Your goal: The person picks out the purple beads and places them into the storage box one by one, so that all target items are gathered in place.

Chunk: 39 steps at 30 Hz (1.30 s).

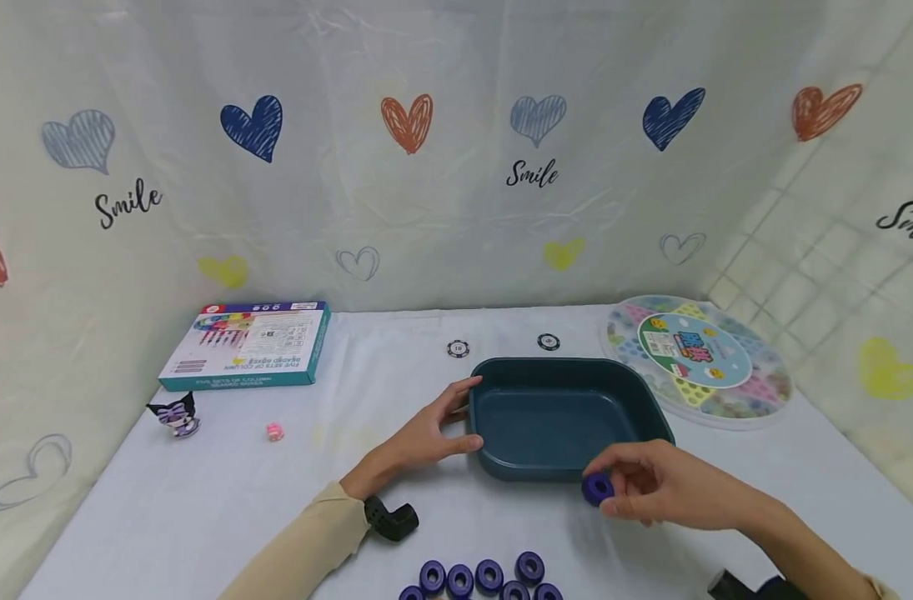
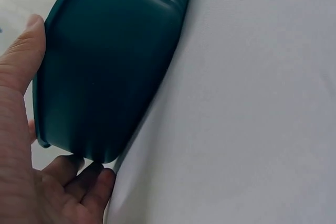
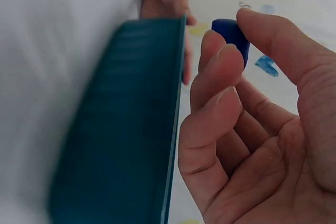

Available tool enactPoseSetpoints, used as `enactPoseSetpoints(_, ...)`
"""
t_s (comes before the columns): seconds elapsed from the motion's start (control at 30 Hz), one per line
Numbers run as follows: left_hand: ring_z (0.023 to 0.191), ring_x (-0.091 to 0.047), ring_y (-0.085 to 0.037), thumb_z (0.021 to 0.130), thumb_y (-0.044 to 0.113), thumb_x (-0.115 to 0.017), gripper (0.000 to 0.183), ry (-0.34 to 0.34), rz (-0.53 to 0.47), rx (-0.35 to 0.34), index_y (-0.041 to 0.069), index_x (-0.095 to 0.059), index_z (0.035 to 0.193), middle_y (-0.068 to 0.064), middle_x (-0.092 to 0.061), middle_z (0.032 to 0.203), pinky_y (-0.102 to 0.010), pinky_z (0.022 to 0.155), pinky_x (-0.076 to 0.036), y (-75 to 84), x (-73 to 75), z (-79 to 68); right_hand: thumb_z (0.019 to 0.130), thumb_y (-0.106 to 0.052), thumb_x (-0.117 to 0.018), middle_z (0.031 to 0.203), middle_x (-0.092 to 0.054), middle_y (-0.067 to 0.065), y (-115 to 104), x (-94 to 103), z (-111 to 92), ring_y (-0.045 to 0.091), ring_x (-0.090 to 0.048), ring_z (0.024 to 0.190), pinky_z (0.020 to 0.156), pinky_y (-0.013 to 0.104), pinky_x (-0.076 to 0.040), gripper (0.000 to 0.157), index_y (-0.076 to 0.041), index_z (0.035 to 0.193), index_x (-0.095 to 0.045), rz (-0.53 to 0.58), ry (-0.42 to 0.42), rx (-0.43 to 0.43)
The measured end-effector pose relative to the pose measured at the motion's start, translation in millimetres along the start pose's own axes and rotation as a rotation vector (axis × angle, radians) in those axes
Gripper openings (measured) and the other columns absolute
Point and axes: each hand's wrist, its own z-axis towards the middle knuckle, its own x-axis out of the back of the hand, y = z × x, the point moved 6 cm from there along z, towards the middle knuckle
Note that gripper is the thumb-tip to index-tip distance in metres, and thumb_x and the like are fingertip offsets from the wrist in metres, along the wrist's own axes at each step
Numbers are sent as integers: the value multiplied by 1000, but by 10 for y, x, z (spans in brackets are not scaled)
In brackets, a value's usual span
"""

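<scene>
A dark teal plastic basin (image 1: 561,479) sits on the table. My left hand (image 1: 426,433) holds its left end, with the thumb at the near corner and fingers at the far corner. In the left wrist view, several curled fingers (image 2: 100,187) touch the basin's wall (image 2: 105,66). My right hand (image 1: 669,483) pinches a purple bead (image 1: 597,489), thick and ring-shaped, between thumb and fingertips. The bead is at the basin's near right rim. Several similar purple beads (image 1: 459,581) lie in a group at the table's front edge, partly cut off by the frame.
Behind the basin lie two poker chips (image 1: 459,348). A round, clear-lidded game board (image 1: 696,358) is at the back right. To the left are a flat box (image 1: 246,346), a small figurine (image 1: 177,415) and a little pink piece (image 1: 274,432). A printed curtain (image 1: 456,208) hangs behind.
</scene>
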Motion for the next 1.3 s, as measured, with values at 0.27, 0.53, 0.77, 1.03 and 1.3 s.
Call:
enactPoseSetpoints(0.27,124,-37,-26,81,39,-66,73,-19,-16,21,20,-25,139,-9,-32,142,-44,100,-31,121,10,-20,88,-20,-59,72,-57,8,-104,421,371,18,-54,54,47,30,-48,31,-6,115,-54,-147,87,1)
enactPoseSetpoints(0.53,123,-39,-27,81,36,-66,65,-18,9,32,12,-32,132,-12,-36,138,-44,99,-32,321,31,-66,87,-28,-61,69,-59,11,-57,630,785,20,-55,56,50,32,-49,34,-8,114,-56,-231,94,-66)
enactPoseSetpoints(0.77,121,-42,-21,78,45,-66,64,14,24,43,26,-33,131,-2,-37,139,-40,99,-34,42,17,-11,85,-30,-62,71,-64,4,45,661,1179,20,-59,57,50,35,-50,39,-3,114,-55,-298,80,-76)
enactPoseSetpoints(1.03,120,-42,-15,77,49,-65,68,20,9,21,26,-33,132,0,-38,138,-35,98,-35,-60,6,20,83,-25,-65,74,-65,4,280,513,1504,20,-63,59,51,34,-51,34,-3,109,-57,-301,-30,-178)
enactPoseSetpoints(1.3,120,-42,-17,78,47,-65,70,17,0,11,19,-32,134,-6,-37,140,-37,99,-34,-48,18,15,82,-21,-67,71,-64,4,352,394,1700,20,-63,59,50,33,-51,34,-1,107,-57,-319,-36,-194)
